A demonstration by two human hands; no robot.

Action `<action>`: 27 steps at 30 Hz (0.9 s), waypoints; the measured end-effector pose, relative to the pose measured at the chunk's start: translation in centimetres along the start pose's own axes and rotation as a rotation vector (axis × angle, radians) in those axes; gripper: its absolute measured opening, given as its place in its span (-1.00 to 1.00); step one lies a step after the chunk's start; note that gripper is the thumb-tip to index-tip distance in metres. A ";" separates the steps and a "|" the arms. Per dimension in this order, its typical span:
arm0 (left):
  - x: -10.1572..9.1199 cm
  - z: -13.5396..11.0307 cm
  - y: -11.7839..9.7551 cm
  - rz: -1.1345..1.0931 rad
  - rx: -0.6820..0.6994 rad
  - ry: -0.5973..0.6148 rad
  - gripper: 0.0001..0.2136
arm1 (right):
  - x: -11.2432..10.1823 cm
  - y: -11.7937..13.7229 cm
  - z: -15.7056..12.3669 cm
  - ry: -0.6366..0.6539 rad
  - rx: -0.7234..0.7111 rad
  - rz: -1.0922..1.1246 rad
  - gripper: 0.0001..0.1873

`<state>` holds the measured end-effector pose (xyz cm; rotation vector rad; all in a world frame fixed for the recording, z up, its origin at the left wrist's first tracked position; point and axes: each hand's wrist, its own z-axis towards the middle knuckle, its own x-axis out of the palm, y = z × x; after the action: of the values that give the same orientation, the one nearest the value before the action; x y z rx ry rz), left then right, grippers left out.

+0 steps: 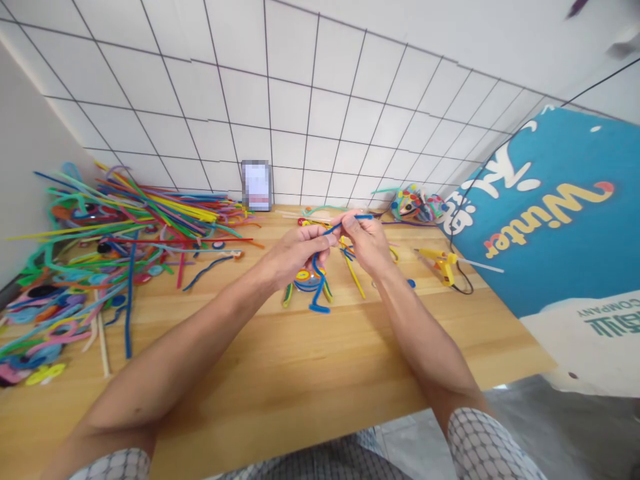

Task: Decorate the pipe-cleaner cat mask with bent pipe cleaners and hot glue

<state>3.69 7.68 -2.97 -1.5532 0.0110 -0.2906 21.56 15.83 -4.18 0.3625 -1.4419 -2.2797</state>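
Observation:
A blue pipe cleaner (319, 288) is held between both hands, just above the wooden table. My left hand (303, 250) pinches it, and a bent, zigzag length hangs down below the fingers. My right hand (364, 239) is closed on the same pipe cleaner nearer its other end, whose short tip sticks out past the thumb. Beneath the hands lies a small craft piece with a yellow button (303, 275) and green-and-yellow legs, partly hidden by the fingers. A yellow pipe cleaner (355, 275) lies by the right wrist.
A big heap of coloured pipe cleaners (170, 207) and loose craft bits covers the left side. A phone (257, 187) leans on the tiled wall. At right lie a yellow glue gun (443, 263) with its cord and decorated round pieces (417, 203), beside a blue printed board (555, 220).

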 end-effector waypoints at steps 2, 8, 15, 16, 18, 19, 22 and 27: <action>-0.1 0.1 0.1 0.000 0.018 -0.003 -0.61 | -0.3 0.1 0.1 0.011 0.006 0.011 -0.39; -0.6 0.1 0.4 0.054 0.001 0.134 -0.58 | -1.9 1.1 0.4 0.037 0.008 -0.134 -0.32; -0.1 0.0 0.5 0.021 -0.014 0.069 -0.55 | -0.9 0.3 0.9 -0.060 0.097 0.068 -0.25; 0.0 0.0 0.5 -0.011 -0.023 0.068 -0.52 | -0.7 0.3 0.9 -0.069 0.104 0.077 -0.24; 0.4 0.0 0.7 -0.064 -0.036 0.067 -0.49 | -0.5 0.2 1.0 -0.100 0.108 0.068 -0.22; 0.5 0.0 0.8 -0.080 -0.038 0.062 -0.50 | -0.5 0.3 1.0 -0.118 0.108 0.052 -0.20; 0.8 0.1 1.3 -0.090 -0.047 0.047 -0.59 | -0.7 0.8 0.9 -0.156 0.088 -0.034 -0.16; 1.3 0.2 2.3 0.123 -0.065 0.134 -0.59 | -0.8 1.4 0.6 -0.131 0.070 -0.179 -0.14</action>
<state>5.35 7.60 -4.98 -1.5879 0.2225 -0.2985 22.25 16.18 -2.70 0.3836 -1.6159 -2.4391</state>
